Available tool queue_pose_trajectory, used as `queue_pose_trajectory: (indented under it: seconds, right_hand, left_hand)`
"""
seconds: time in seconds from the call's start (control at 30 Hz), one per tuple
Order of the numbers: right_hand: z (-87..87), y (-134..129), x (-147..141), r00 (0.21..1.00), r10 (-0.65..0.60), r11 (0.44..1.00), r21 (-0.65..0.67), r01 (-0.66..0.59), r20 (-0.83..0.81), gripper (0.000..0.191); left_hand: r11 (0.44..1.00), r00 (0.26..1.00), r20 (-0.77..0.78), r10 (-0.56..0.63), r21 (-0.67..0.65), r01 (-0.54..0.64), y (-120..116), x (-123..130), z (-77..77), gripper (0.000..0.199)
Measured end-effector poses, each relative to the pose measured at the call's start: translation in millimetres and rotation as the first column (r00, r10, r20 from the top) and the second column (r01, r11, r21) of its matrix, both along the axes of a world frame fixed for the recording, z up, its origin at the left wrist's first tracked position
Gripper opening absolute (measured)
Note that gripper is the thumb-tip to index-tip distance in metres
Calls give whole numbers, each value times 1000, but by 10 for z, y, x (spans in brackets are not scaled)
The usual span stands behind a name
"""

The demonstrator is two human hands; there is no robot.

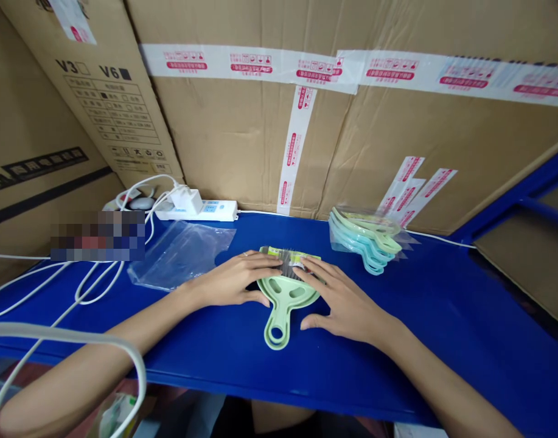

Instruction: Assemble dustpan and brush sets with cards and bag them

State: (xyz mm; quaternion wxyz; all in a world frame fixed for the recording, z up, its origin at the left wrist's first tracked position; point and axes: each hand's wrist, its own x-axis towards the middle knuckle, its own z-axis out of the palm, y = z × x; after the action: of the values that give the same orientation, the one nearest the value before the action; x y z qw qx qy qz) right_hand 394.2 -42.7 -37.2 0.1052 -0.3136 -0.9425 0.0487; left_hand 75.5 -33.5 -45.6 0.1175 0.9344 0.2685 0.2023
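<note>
A light green dustpan-and-brush set [285,298] lies on the blue table, its ring-ended handle toward me. Dark bristles and a yellow-green printed label show at its far end, partly covered by my fingers. My left hand [235,277] rests on its left side, fingers stretched out over the bristles and the thumb beside the handle. On the right side lies my right hand [340,298], fingers spread over the edge and label, thumb apart from the handle. Neither hand is wrapped round the set.
Similar green and blue sets [367,240] lie stacked in clear plastic at the back right. A clear plastic bag [178,255] is left of my hands. Behind it sits a white power strip [215,210]; white cables [96,298] loop at left. Cardboard [242,140] walls the table's back.
</note>
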Motion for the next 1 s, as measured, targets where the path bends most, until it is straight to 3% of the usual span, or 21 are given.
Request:
queue_pose_trajectory:
  seconds: [0.27,0.63,0.73,0.87,1.0]
  right_hand:
    - [-110,86,-36,999,51,997,51,-51,9,106]
    - [-125,112,-35,999,42,995,94,-41,1,81]
    - [-58,140,43,1000,-7,1000,9,8,-30,80]
    - [20,195,164,986,-148,972,-193,132,-72,99]
    - [-27,236,187,924,-317,905,-358,228,-214,103]
  left_hand:
    - [996,998,-58,32,89,-27,-45,79,-35,70]
    - [988,991,-62,120,103,-114,-78,140,-66,64]
    - [988,989,-30,141,63,-139,-95,168,-60,67]
    - [991,989,65,135,-22,-134,-65,126,-48,85]
    - [958,948,150,280,-110,-265,18,9,-86,94]
